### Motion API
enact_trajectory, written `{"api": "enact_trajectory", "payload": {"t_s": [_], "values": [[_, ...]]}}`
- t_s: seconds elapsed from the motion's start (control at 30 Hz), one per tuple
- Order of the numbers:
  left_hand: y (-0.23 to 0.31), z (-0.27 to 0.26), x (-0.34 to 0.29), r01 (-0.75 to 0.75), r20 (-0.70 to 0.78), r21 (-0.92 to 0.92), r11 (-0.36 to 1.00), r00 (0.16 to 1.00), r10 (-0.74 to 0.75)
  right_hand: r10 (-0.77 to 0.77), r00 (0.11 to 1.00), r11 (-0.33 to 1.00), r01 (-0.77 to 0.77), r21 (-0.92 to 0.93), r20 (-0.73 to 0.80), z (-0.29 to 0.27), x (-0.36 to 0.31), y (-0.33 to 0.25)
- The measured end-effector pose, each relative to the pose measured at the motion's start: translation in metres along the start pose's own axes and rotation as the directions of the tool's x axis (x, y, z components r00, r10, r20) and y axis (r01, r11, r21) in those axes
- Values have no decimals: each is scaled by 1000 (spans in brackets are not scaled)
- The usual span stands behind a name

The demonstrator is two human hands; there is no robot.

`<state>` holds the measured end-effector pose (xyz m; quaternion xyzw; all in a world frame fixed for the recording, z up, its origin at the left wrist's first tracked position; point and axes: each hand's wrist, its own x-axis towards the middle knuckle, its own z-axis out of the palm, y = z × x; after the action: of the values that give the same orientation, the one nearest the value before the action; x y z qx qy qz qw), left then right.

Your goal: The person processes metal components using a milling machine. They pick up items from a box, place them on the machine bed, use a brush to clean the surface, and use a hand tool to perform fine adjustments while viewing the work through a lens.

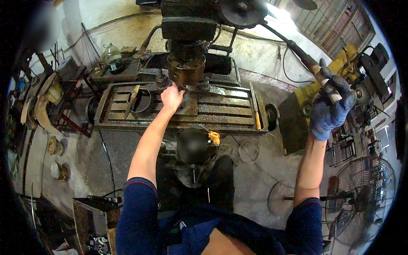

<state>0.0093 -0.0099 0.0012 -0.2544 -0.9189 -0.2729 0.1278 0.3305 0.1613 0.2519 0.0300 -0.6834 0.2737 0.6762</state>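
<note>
Under the spindle of a large drilling or milling machine (187, 68), my bare left hand (172, 97) is closed on something I cannot make out. It is above the slotted metal worktable (225, 111), beside a dark clamp bolt (161, 80). My right hand (329, 108) wears a blue-grey glove and is raised at the right, its fingers wrapped round the end of a long lever (299, 52) that slopes down from the machine head. A dark round pot (142, 111) sits on the table left of my left hand, with a flat wooden-looking strip (132, 101) at its side.
A yellow-handled tool (257, 121) lies at the table's right end. A yellow object (213, 137) is by the front edge. On the bench at the back left stands a clear plastic jug (112, 57). A caged fan (361, 197) is at lower right, and a cable coil (249, 151) lies on the floor.
</note>
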Motion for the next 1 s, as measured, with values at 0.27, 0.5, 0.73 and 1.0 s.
{"api": "enact_trajectory", "payload": {"t_s": [0.27, 0.5, 0.73, 1.0], "values": [[-2, 0, 0, -4, 0, 9, 1000, 1000, 4, 93, 994, 970, -103, 222, 53, -1, -21, 3], [-16, -33, -18, -7, 143, -214, 977, 989, 38, 108, 993, 931, -118, 345, 49, 4, -36, 6], [-36, -80, -62, -39, 247, -379, 925, 959, 142, 142, 990, 929, -135, 345, 5, 6, -48, 8], [-55, -119, -103, -75, 236, -426, 902, 953, 191, 150, 989, 921, -138, 365, -4, 5, -62, 15]]}}
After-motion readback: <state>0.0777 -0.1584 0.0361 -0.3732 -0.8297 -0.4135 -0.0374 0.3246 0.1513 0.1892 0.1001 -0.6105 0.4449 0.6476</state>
